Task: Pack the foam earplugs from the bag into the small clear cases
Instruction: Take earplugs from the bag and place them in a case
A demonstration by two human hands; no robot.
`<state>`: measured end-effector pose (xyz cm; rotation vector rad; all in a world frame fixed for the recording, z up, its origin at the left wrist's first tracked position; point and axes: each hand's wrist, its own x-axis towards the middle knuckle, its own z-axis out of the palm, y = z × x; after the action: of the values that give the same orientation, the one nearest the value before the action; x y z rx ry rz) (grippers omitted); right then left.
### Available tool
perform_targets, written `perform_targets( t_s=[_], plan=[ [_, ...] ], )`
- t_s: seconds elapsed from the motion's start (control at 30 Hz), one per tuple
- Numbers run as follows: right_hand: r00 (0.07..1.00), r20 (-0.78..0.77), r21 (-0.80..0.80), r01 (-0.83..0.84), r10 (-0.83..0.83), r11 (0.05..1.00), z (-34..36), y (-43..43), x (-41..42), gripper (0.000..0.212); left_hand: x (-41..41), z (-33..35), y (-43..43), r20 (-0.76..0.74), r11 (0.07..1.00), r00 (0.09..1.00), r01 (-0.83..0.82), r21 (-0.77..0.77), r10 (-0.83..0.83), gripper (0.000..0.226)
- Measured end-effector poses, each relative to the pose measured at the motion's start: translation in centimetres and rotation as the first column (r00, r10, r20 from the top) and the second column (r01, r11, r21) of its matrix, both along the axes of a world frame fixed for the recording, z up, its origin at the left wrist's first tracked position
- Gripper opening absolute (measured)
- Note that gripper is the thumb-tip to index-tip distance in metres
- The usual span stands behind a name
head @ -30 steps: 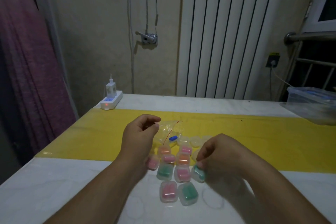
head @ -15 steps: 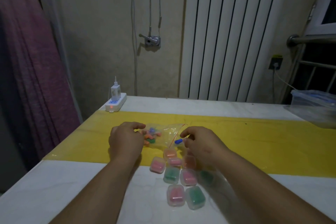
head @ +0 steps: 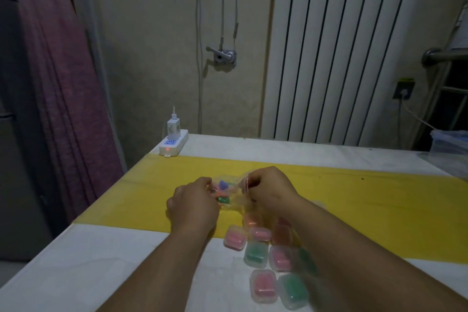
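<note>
While pinching flimsy, slippery bag at left end with left hand and mouth edge with right hand, likely best to pluck light, squashy earplugs by fingertips.

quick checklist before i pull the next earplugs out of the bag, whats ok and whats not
1. Bag gripped: ok, the left hand holds its left end and the right hand pinches its right edge.
2. Bag mouth open: cannot tell, the right hand covers it.
3. Earplugs left inside: ok, coloured ones show through the plastic.
4. Empty case at hand: cannot tell, only filled cases show.
5. Arm clear of them: not ok, the right forearm passes over that group's right side.
</note>
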<state>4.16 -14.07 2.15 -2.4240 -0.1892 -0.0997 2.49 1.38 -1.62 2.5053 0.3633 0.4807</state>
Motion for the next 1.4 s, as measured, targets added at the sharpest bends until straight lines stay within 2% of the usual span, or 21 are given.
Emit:
perform_targets(
  t_s=[0.1,0.23,0.37,0.43,0.57,0.7,0.87,1.1,1.2,1.33,1.4],
  plan=[
    [1.0,-0.023,-0.041,-0.019,0.019,0.999,-0.2,1.0,0.8,0.035,0.0,-0.1,-0.1,0.007,1.0,1.0,0.002,-0.003,-0.002,0.034],
    [0.998,-0.045,-0.116,0.027,-0.032,0.993,-0.7,2.2,1.5,0.024,0.0,-0.1,-0.1,0.054,1.0,0.999,0.0,-0.026,0.002,0.026],
    [0.997,0.017,-0.031,0.077,-0.077,0.997,-1.1,2.4,2.0,0.036,0.0,-0.2,-0.1,0.092,1.0,0.996,0.007,0.014,-0.008,0.013],
    [0.998,-0.005,-0.015,0.067,-0.068,0.998,-1.3,2.4,2.3,0.029,0.0,-0.2,-0.1,0.078,1.0,0.997,0.013,0.028,-0.015,0.011],
    [0.995,-0.05,-0.044,0.079,-0.081,0.996,-1.9,2.2,3.2,0.03,0.1,-0.4,-0.1,0.073,1.0,0.997,0.021,0.001,-0.021,0.009],
    [0.994,-0.038,-0.112,0.098,-0.103,0.989,-2.0,2.5,3.4,0.009,0.0,-0.5,-0.1,0.098,0.999,0.995,0.021,-0.036,-0.018,0.011],
    [0.991,-0.001,-0.106,0.132,-0.133,0.985,-2.3,2.9,3.7,0.009,0.0,-0.4,-0.1,0.104,0.999,0.994,0.022,-0.045,-0.017,0.016],
    [0.998,-0.032,0.051,0.048,-0.046,0.998,-1.7,2.4,3.5,0.021,0.0,-0.4,-0.1,0.093,0.999,0.996,0.008,-0.036,-0.004,0.027],
    [0.999,-0.05,0.073,-0.002,0.006,0.997,-1.6,2.3,3.5,0.019,0.1,-0.4,0.0,0.076,1.0,0.997,0.008,-0.015,-0.007,0.011],
    [0.997,-0.053,0.045,-0.062,0.064,0.997,-1.8,2.5,3.5,0.017,0.1,-0.5,0.0,0.069,1.0,0.998,0.016,0.007,-0.017,0.013],
    [0.994,-0.072,-0.029,-0.084,0.082,0.996,-2.0,2.7,3.5,0.01,0.1,-0.5,-0.1,0.063,1.0,0.998,0.013,0.017,-0.014,0.015]
  ],
)
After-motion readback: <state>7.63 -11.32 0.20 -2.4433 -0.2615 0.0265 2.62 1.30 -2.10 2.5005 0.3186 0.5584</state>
